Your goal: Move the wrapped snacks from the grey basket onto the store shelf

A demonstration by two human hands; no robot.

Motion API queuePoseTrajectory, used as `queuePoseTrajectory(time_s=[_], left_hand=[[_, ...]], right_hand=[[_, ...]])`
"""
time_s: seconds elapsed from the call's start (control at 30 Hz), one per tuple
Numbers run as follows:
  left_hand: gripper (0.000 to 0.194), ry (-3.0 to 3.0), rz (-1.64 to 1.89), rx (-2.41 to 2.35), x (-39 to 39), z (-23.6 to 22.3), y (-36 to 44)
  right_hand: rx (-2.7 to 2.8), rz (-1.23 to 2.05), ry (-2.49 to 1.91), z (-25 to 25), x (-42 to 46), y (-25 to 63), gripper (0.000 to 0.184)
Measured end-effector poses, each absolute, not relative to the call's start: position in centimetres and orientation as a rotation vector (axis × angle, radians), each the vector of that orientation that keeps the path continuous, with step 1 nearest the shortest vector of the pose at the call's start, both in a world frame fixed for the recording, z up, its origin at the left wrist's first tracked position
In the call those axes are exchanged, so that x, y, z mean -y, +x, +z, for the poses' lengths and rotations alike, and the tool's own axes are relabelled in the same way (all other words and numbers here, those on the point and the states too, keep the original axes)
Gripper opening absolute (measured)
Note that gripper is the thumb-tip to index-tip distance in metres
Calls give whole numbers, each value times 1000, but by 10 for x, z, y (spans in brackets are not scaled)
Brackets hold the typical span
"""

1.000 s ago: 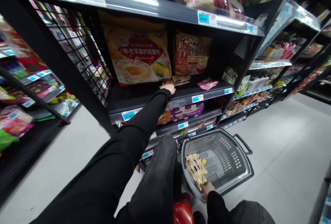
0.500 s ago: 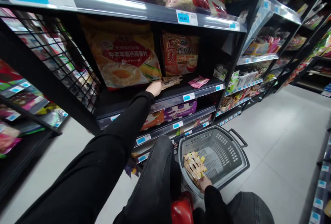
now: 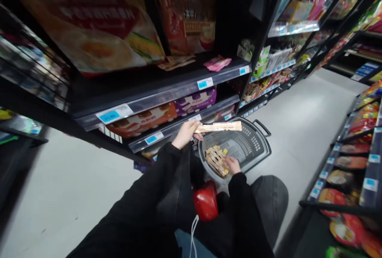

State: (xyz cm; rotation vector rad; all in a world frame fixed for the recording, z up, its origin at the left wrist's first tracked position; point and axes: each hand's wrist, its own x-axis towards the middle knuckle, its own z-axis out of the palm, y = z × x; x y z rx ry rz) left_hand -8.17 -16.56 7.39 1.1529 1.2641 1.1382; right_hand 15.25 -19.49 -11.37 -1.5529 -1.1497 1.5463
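Note:
My left hand (image 3: 188, 132) grips one end of a long beige stick sachet (image 3: 222, 126) between thumb and fingers. The sachet sticks out to the right, level, above the far left part of a grey shopping basket (image 3: 253, 162). Inside the basket, to its left, lies a pile of similar beige stick sachets (image 3: 214, 160). My right hand (image 3: 232, 165) is over the right side of that pile with its fingers curled; blur hides what they hold, if anything. More beige sachets (image 3: 176, 62) lie on the black shelf (image 3: 143, 85) in front of the cereal bags.
On the shelf stand a large oatmeal bag (image 3: 101, 31) and a red cereal bag (image 3: 191, 19), with pink sachets (image 3: 217, 63) nearby. Orange and purple packs (image 3: 195, 98) fill the shelf below. A red object (image 3: 205, 201) is between my knees. Another product rack (image 3: 352, 162) borders the aisle at right.
My left hand has left the shelf and come down right, over the basket, with a stick sachet in it. The right hand stays at the basket pile. The view has tilted downward.

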Motion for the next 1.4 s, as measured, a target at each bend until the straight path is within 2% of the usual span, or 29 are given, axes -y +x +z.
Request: queuePoseTrajectory(time_s=[0.13,0.27,0.43,0.6,0.77,1.07,1.4], left_hand=[[25,948,1042,-1228,189,-8,-49],[25,855,931,-1177,193,-43,-39],[19,832,859,-1165,184,-48,-39],[37,833,858,-1080,186,-47,-40],[43,826,851,-1058,186,-47,-45],[30,902,795,-1138,185,-50,-44],[19,928,886,-1242,186,-50,-37]], right_hand=[[687,1532,-1217,-95,189,185,53],[744,1502,-1098,-78,194,202,51],[780,1400,-1160,-71,198,206,45],[820,1416,-1241,-75,196,205,45],[870,1462,-1293,-78,195,207,47],[924,1410,-1338,-81,194,206,33],[981,1317,-1301,-87,192,195,24]])
